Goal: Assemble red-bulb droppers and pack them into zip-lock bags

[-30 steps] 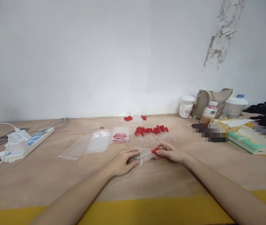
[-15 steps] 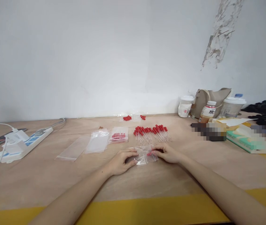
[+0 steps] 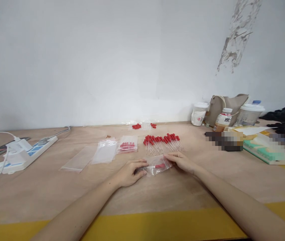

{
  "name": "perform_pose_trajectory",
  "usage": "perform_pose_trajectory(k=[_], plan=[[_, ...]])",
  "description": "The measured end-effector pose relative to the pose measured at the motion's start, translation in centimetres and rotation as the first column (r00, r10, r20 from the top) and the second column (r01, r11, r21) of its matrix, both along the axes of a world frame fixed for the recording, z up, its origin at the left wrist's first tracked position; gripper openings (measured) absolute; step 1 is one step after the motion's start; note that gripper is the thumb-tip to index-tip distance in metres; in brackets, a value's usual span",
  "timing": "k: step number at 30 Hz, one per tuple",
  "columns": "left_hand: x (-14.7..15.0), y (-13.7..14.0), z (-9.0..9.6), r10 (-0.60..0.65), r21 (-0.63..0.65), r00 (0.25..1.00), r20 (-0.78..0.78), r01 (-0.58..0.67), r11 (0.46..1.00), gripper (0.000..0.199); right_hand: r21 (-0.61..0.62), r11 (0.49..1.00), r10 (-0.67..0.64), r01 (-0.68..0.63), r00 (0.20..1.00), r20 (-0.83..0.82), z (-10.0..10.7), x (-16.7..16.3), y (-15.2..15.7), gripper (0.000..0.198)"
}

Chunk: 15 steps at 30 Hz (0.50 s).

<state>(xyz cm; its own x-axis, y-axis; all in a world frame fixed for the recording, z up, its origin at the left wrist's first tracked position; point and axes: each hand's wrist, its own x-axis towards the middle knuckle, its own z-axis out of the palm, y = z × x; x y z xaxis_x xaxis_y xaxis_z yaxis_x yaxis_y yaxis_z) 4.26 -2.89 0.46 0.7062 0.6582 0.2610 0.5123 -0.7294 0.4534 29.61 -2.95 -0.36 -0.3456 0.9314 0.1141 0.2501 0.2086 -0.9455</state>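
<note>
Between my hands lies a clear zip bag [image 3: 152,171] with a red-bulbed dropper [image 3: 160,166] in it, the bulb toward the zip end. My left hand [image 3: 131,171] grips the bag's left end, thumb below and fingers above. At the right, my right hand [image 3: 180,161] has the zip end pinched in its fingertips. Just beyond the bag are several loose droppers [image 3: 161,142] in a row, red bulbs pointing away from me. To their left is a pile of filled zip bags [image 3: 127,144] with red bulbs showing through.
Flat clear bags [image 3: 104,152] and another clear bag [image 3: 78,160] lie at left, near a power strip [image 3: 32,155]. Small red bulbs [image 3: 136,126] in clear plastic rest by the wall. Cups, a bottle [image 3: 223,119], a grey bag and a green-white packet [image 3: 265,147] stand at right.
My right hand has moved slightly right, from over the red bulb to the bag's zip end. The bulb now shows fully and the bag looks flatter. My left hand stays put.
</note>
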Motion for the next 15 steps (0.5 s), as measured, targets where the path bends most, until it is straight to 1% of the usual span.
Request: perform_pose_trajectory(k=[2,4,7,9,11,13,15], plan=[[0.0,0.0,0.0,0.004,-0.007,1.000,-0.007,-0.004,1.000,0.035,-0.040,0.997,-0.065,0.064,0.998,-0.011,-0.1,-0.1,0.0,0.037],[-0.2,0.2,0.1,-0.001,-0.018,1.000,-0.013,0.000,1.000,0.035,-0.056,0.996,-0.075,0.075,0.997,0.004,-0.3,-0.4,-0.1,0.032],[-0.5,0.6,0.1,-0.044,-0.036,0.999,-0.021,0.043,0.998,0.038,-0.087,0.989,-0.122,0.121,0.993,-0.003,-0.9,-0.6,-0.1,0.031],[-0.8,0.9,0.2,-0.067,-0.041,0.998,-0.015,0.066,0.997,0.039,-0.112,0.976,-0.187,0.185,0.982,-0.003,-1.1,-0.4,0.2,0.032],[-1.0,0.9,0.2,-0.065,-0.030,0.998,-0.002,0.065,0.997,0.039,-0.119,0.954,-0.272,0.275,0.961,0.043,-1.2,0.1,0.7,0.036],[-1.1,0.8,0.2,-0.055,-0.022,0.998,0.009,0.055,0.998,0.037,-0.061,0.921,-0.374,0.384,0.918,0.131,-0.8,0.9,1.5,0.039],[-1.1,0.7,0.2,-0.051,-0.029,0.999,0.014,0.051,0.998,0.035,0.079,0.890,-0.455,0.450,0.859,0.233,-0.1,1.5,2.5,0.033]])
